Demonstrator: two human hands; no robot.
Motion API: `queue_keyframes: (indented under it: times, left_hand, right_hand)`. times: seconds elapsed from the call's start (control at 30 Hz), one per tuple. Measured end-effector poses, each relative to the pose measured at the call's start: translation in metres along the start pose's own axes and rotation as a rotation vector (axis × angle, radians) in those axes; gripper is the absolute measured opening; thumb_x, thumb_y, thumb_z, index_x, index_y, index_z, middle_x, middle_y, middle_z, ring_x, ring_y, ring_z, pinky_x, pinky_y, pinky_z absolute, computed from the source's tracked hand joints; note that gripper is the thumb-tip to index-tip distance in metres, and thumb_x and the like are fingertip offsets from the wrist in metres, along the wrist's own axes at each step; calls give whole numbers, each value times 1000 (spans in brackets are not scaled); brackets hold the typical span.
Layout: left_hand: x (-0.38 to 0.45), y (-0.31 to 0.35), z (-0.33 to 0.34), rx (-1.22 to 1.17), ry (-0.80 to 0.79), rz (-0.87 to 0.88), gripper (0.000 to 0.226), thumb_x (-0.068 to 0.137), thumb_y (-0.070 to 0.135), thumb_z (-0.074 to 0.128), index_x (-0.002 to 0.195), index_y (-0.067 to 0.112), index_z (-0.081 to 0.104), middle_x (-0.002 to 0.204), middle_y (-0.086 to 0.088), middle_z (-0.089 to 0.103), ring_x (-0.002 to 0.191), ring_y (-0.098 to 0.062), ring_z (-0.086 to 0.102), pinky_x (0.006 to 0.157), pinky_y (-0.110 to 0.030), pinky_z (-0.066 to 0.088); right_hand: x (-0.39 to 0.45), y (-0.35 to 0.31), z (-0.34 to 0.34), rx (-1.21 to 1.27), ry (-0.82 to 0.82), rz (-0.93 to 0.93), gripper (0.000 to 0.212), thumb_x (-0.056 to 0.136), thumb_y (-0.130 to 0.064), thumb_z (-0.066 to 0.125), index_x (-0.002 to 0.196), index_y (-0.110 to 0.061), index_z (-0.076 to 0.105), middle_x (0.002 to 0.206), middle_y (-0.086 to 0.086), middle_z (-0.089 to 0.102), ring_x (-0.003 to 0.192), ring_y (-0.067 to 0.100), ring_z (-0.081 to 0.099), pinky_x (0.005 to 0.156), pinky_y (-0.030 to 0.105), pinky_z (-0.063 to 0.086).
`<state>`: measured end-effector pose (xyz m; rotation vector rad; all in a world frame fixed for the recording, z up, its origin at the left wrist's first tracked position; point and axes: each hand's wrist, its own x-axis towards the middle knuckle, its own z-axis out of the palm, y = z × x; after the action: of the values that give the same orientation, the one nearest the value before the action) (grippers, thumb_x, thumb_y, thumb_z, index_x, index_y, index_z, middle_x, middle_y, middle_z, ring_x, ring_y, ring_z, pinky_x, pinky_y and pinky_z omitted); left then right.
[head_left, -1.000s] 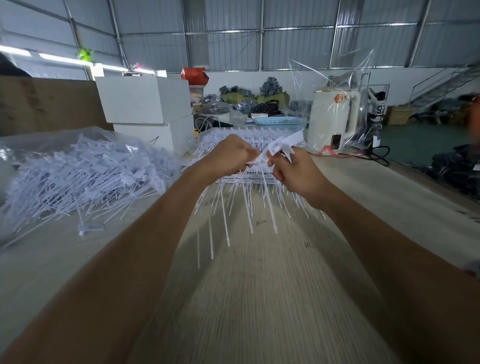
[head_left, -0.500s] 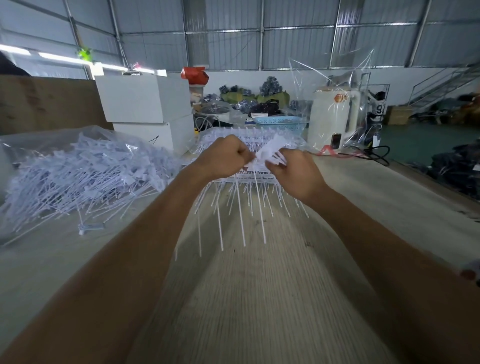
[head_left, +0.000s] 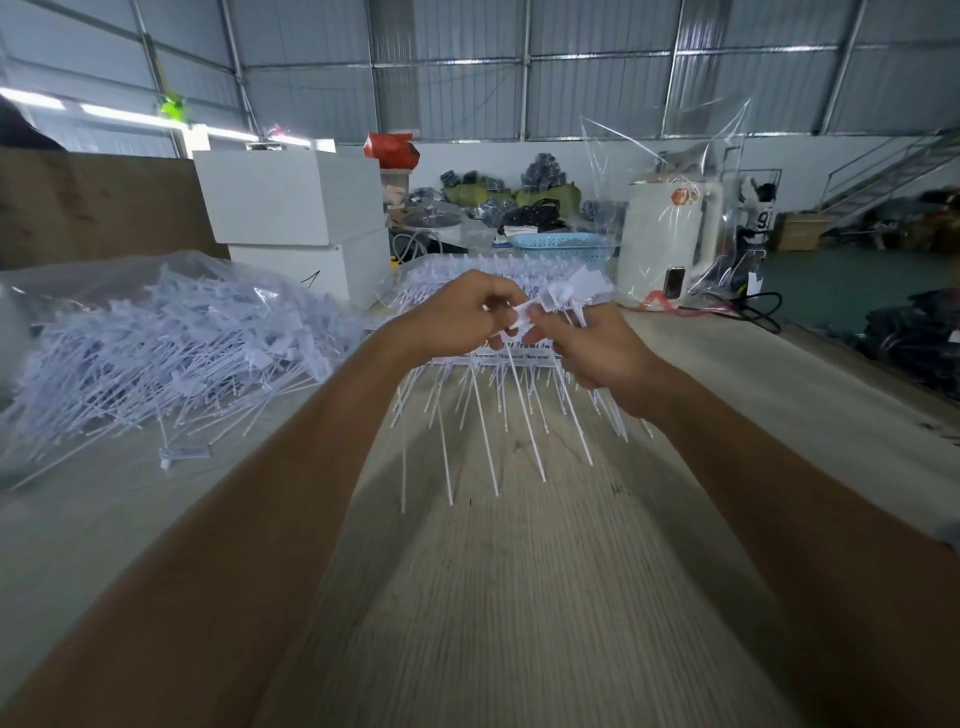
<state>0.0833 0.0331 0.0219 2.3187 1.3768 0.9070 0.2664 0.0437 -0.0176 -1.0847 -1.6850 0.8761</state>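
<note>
Head view: a bagged heap of white ties (head_left: 171, 353) lies left on the table (head_left: 519, 597), with white boxes (head_left: 291, 197) behind. Above mid-table the right hand (head_left: 597, 353) grips a bundle of ties (head_left: 519, 426) — long tails fanning down toward the camera — and the left hand (head_left: 457, 317) pinches one of its flat heads.

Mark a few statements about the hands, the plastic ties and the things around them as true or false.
1. The left hand and the right hand both hold white plastic ties. True.
2. The bagged pile of ties lies to the person's right. False: it lies on the left side of the table.
3. A blue basket stands beyond the hands. True.
4. The stacked boxes are red. False: they are white.
</note>
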Motion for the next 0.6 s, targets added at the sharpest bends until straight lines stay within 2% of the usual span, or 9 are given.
queue_keyframes:
  times: [0.07, 0.13, 0.23, 0.33, 0.37, 0.5, 0.6]
  left_hand:
    - [1, 1, 2, -2, 17, 20, 13, 100, 7, 57, 104, 4, 69, 93, -11, 70, 73, -17, 67, 64, -17, 48]
    - [3, 1, 4, -43, 66, -8, 10, 98, 13, 62, 103, 7, 68, 92, -11, 71, 74, -17, 66, 67, -24, 48]
    - [8, -5, 6, -69, 166, -91, 21, 98, 28, 63, 97, 8, 69, 93, -10, 72, 84, -24, 66, 79, -35, 52]
    - [6, -9, 9, -101, 146, -110, 36, 103, 30, 54, 86, 3, 70, 84, -10, 74, 77, -21, 68, 85, -38, 54]
    - [5, -9, 10, -139, 136, -105, 37, 104, 28, 52, 86, 2, 70, 81, -10, 73, 73, -18, 68, 84, -37, 54]
    - [7, 1, 17, -226, 161, -99, 36, 105, 26, 50, 85, 1, 65, 65, -4, 66, 57, -11, 59, 62, -23, 47]
    - [9, 7, 19, -332, 175, -119, 36, 105, 26, 51, 82, 0, 60, 58, 1, 57, 51, -12, 50, 54, -23, 46]
  right_hand:
    - [-3, 0, 1, 1, -53, -40, 35, 98, -39, 62, 87, -9, 77, 48, -6, 38, 41, 9, 27, 41, 20, 22]
    - [-3, 0, 2, 37, -29, -59, 34, 100, -34, 61, 87, -7, 77, 53, -2, 41, 41, 7, 30, 39, 19, 23]
    - [-1, -2, 0, 98, 15, -44, 32, 102, -33, 57, 91, -9, 76, 62, 0, 53, 43, 5, 39, 39, 18, 26]
    - [-1, -3, -2, 117, 33, -21, 29, 102, -33, 57, 94, -11, 75, 65, 1, 55, 46, 9, 41, 41, 18, 27]
    - [-1, -3, -1, 111, 35, -13, 27, 102, -32, 57, 93, -12, 73, 65, 2, 56, 46, 9, 40, 41, 19, 26]
    - [-1, -4, 1, 179, 42, 23, 21, 102, -30, 57, 90, -14, 63, 68, 5, 53, 42, 7, 35, 41, 20, 24]
    - [-1, -7, -3, 309, 54, 29, 24, 101, -35, 59, 91, -14, 65, 68, 4, 49, 45, 9, 33, 39, 17, 22]
